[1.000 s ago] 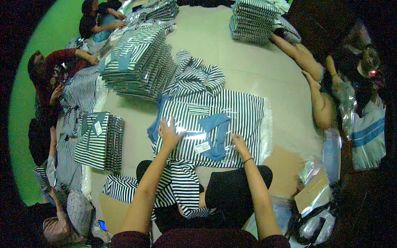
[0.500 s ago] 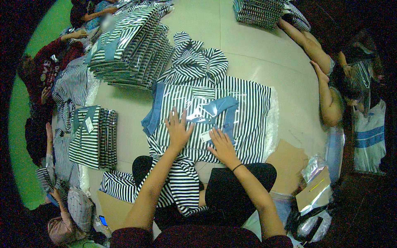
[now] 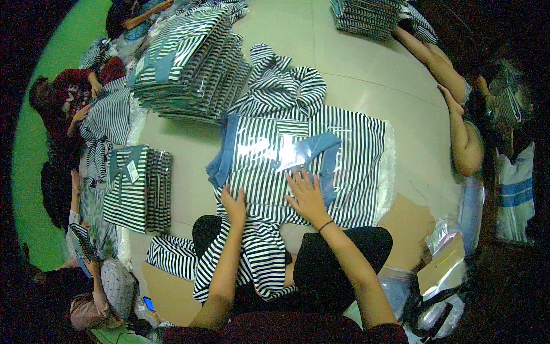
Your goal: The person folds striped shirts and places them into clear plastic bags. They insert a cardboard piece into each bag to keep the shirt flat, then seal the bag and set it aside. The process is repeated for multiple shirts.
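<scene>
Clear, glossy plastic [image 3: 255, 146] covered the folded black-and-white striped shirt with a blue collar [image 3: 266, 184], which lay flat on the pale floor [image 3: 372, 74] just in front of my crossed legs. My right hand [image 3: 307, 196] rested palm down on it beside the collar, fingers spread and gripping nothing. My left hand [image 3: 234, 206] was at the shirt's near left edge, fingers pointing away from me; I could not tell whether they pinched that edge. Beneath the shirt, a wider striped cloth with a whitish strip along its right side [image 3: 366, 166] stretched out to the right. Bunched striped fabric [image 3: 286, 92] lay just beyond. To the left stood a tall stack of folded striped shirts [image 3: 192, 80] and, nearer me, a smaller striped stack [image 3: 132, 192].
</scene>
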`<state>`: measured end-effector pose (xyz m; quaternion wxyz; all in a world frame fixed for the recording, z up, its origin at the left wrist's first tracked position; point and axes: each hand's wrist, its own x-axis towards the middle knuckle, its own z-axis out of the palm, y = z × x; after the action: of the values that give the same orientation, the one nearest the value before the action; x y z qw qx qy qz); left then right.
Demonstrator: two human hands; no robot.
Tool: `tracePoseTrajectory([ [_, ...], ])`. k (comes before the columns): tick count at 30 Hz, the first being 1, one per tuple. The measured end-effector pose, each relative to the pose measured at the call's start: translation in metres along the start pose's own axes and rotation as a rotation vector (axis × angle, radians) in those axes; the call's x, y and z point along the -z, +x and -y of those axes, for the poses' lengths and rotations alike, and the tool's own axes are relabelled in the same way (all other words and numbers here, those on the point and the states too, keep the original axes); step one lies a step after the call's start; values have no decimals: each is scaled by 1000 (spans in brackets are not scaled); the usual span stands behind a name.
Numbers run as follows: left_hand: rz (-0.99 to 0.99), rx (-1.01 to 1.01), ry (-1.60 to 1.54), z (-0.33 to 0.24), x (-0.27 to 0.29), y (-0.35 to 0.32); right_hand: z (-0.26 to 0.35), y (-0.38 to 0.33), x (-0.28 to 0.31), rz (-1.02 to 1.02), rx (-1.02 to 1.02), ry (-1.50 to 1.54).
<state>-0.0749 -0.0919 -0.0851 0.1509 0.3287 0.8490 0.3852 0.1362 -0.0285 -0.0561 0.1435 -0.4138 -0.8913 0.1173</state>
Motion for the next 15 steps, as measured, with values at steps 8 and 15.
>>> tracePoseTrajectory([
  [8,143,-26,231,-9,6,24,-8,17,-14,137,-89,-20],
  [15,67,-680,392,-61,-20,34,-4,14,-10,-4,-72,-42],
])
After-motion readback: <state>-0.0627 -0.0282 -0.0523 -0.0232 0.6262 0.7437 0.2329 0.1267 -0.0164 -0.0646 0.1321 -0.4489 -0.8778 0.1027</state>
